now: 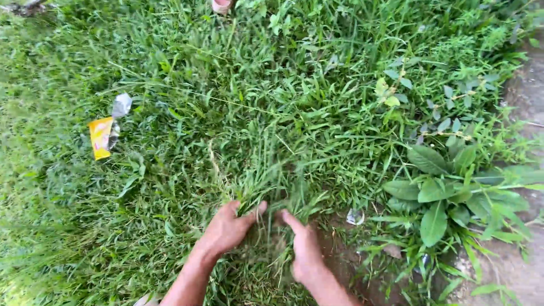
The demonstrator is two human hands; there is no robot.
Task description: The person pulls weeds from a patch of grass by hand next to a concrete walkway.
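Two bare hands grip a tuft of grass at the edge of a bare patch of soil.

The left hand (226, 228) is closed around a clump of long grass blades (266, 181), thumb hooked over the stems, at about 6 o'clock in the view. The right hand (305, 249) sits just beside it, fingers curled down into the same clump near its roots, though blur hides how firmly it pinches. Bare soil (340, 255) shows just to the right of the right hand. A broad-leaved weed (439, 190) grows at 4 o'clock, near the soil. A yellow wrapper (101, 137) with a scrap of silver foil (121, 105) lies in the lawn at 9 o'clock, well apart from both hands.
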